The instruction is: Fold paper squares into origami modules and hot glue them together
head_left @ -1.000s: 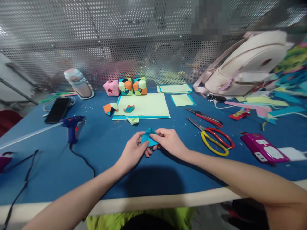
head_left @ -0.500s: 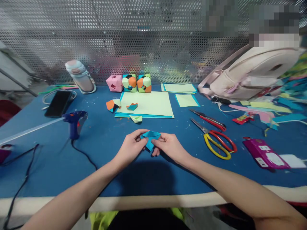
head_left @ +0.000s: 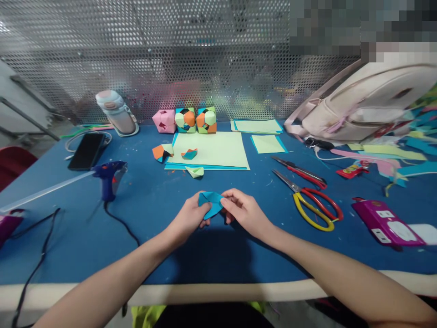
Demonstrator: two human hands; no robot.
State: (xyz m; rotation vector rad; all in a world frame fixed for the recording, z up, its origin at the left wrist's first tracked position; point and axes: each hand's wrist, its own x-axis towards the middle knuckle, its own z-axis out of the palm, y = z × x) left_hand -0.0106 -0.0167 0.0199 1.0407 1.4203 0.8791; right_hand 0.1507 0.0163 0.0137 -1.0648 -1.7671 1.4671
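A small folded piece of blue paper (head_left: 212, 206) is held above the table between both hands. My left hand (head_left: 191, 213) pinches its left side, thumb on top and fingers beneath. At its right edge, my right hand (head_left: 243, 208) grips the paper between thumb and fingers. Beyond the hands lie a folded pale green paper piece (head_left: 195, 172), an orange-and-blue folded piece (head_left: 189, 154) and a multicoloured folded unit (head_left: 162, 152). Behind them stand a pink paper ball (head_left: 164, 121) and two multicoloured paper balls (head_left: 185, 120).
Sheets of pale green and blue paper (head_left: 218, 148) lie at the centre back. To the right are scissors (head_left: 309, 200), a utility knife (head_left: 300, 172), a purple power strip (head_left: 387, 222) and a backpack (head_left: 368, 105). A glue gun (head_left: 108, 180), phone (head_left: 87, 151) and bottle (head_left: 116, 113) are left.
The blue paper has turned in my hands, from a downward point to a broader tilted face. My right hand has shifted to its right edge. The view has moved slightly.
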